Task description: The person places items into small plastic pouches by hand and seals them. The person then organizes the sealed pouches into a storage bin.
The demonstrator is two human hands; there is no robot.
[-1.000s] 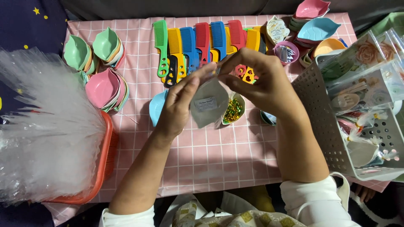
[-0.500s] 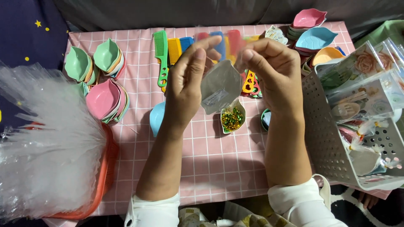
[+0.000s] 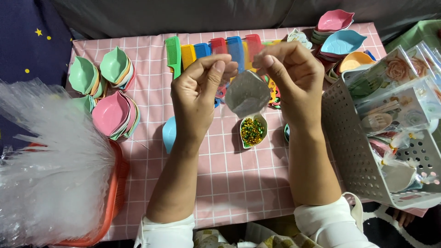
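A small clear bag [image 3: 246, 93] hangs above the worktop [image 3: 229, 174], over a leaf dish of glitter [image 3: 252, 131] at its 6 o'clock. Left hand [image 3: 200, 87] and right hand [image 3: 289, 76] each pinch a top corner with thumb and fingers. Since a second ago the hands have risen and parted. A white basket [image 3: 353, 156] of wrapped packs sits at 3 o'clock.
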